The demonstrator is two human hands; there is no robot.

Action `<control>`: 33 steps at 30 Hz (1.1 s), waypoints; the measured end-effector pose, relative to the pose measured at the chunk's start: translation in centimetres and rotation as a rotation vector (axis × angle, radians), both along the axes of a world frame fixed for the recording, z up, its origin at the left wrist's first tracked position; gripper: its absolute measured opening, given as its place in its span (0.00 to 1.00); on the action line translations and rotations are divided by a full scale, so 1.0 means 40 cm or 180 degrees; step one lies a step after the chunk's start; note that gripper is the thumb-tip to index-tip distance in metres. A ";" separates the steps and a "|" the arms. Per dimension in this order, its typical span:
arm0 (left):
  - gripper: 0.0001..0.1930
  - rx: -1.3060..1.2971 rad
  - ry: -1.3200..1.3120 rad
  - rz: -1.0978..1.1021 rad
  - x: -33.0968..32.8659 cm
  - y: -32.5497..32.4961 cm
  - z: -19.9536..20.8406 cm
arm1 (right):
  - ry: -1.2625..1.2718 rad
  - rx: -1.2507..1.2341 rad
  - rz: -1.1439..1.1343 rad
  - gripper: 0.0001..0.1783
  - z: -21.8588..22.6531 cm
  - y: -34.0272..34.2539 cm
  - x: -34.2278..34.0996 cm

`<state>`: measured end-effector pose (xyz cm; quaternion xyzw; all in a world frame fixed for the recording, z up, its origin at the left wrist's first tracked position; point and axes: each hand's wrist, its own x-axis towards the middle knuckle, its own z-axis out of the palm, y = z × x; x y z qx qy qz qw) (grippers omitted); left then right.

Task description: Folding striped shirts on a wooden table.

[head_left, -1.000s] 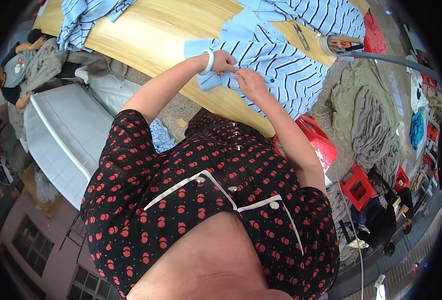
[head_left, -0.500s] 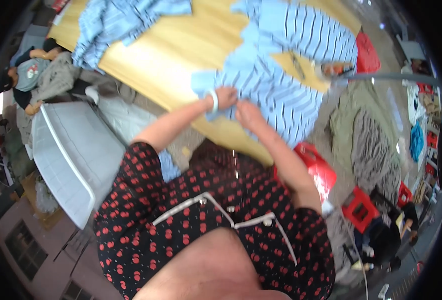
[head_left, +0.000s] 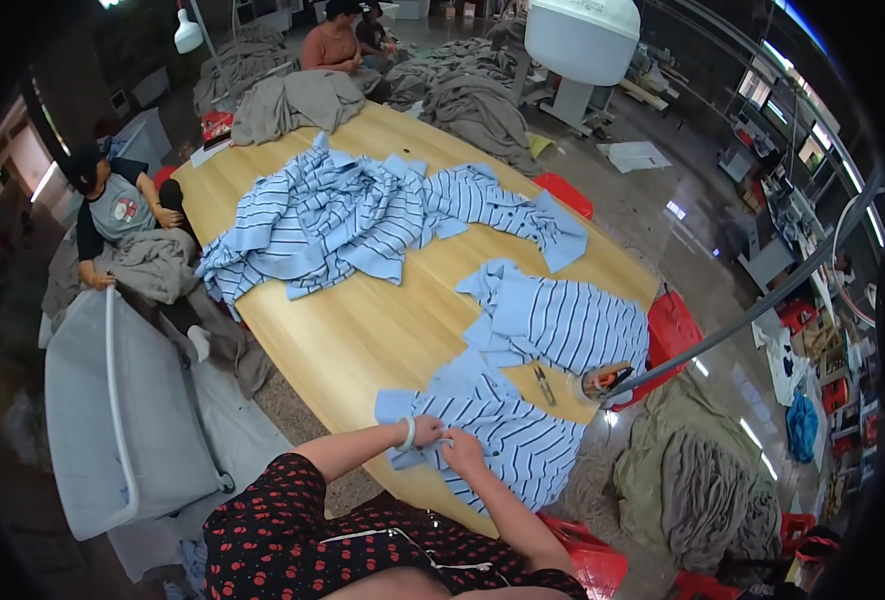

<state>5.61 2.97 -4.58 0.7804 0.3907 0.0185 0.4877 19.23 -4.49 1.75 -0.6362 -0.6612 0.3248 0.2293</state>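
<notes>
A light blue knit garment [head_left: 523, 440] with dark stripes lies spread at the table's near edge. Over its left part, my left hand [head_left: 426, 431] has its fingers closed, a pale band round the wrist. Close beside it, my right hand [head_left: 462, 452] is closed too, its fingertips pinching at the cloth. A small pale bit shows between the two hands; whether it is a fabric edge or a thread is too small to tell. Thread snips [head_left: 544, 384] lie just beyond the garment, next to a second striped piece [head_left: 573, 322].
More striped garments [head_left: 323, 215] are heaped across the wooden table [head_left: 363, 340]. A container of tools [head_left: 603, 380] stands at the right edge by a grey pole [head_left: 733, 330]. A white bin [head_left: 128, 410] and a seated person [head_left: 128, 215] are left; red stools [head_left: 673, 335] stand right.
The view has swung upward, bringing the whole table and the far room into sight. Both hands stay close together at the same garment, only slightly shifted.
</notes>
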 end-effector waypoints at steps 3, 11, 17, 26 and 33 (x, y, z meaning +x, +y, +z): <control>0.14 -0.0355 0.0151 0.0111 0.007 0.006 -0.006 | 0.0033 -0.0106 -0.0149 0.09 -0.008 0.003 0.004; 0.15 -0.0359 0.0073 0.0161 0.009 0.015 0.001 | -0.0074 0.0457 -0.0297 0.08 -0.036 0.003 0.008; 0.15 0.0381 0.0454 -0.0060 0.023 0.014 0.081 | -0.0505 0.0583 -0.0119 0.07 -0.021 0.006 0.006; 0.10 0.0659 0.0287 0.0156 0.024 -0.092 0.106 | -0.0626 0.0498 -0.0034 0.08 -0.019 -0.031 0.000; 0.07 0.0704 0.0011 0.0744 0.047 -0.112 0.114 | -0.0645 0.0122 0.0030 0.10 -0.056 -0.013 0.015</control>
